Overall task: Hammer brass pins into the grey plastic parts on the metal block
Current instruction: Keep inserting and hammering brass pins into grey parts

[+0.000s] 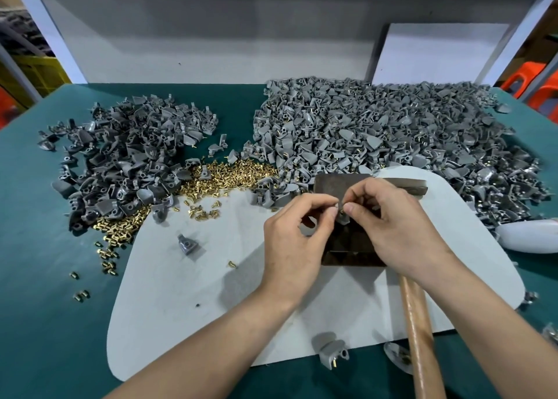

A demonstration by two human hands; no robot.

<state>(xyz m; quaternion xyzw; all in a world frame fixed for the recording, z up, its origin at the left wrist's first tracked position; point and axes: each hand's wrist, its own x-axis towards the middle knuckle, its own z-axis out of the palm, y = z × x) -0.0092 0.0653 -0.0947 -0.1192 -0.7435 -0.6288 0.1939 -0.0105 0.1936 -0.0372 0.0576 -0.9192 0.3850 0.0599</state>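
On the green table (36, 217), far left, we see a dark pile (120, 154) of grey plastic pieces. Just right of it, a heap of brass pins (220, 176) spreads between that pile and a white mat (181, 308), with strays trailing down the table's left side. A loose part (187, 244) lies alone on the mat.

Our left hand (297, 241) reaches over the mat, thumb and forefinger pinched narrow on a small grey part (342, 217) held over the rusty block (347, 247), which sits on the mat. A pin (342, 210) shows at that part, between our two hands. At the mat's near edge lies a pinned part (332, 352).

Our right hand (392, 229) meets the held part from the other side, thumb and forefinger pinched on it, the other fingers curled. Whether it grips the pin itself we cannot tell.

The hammer (418, 332) lies with its wooden handle under our right wrist and its head beyond the block. A light pile (377, 126) covers the table's right side, touching the mat's far edge.
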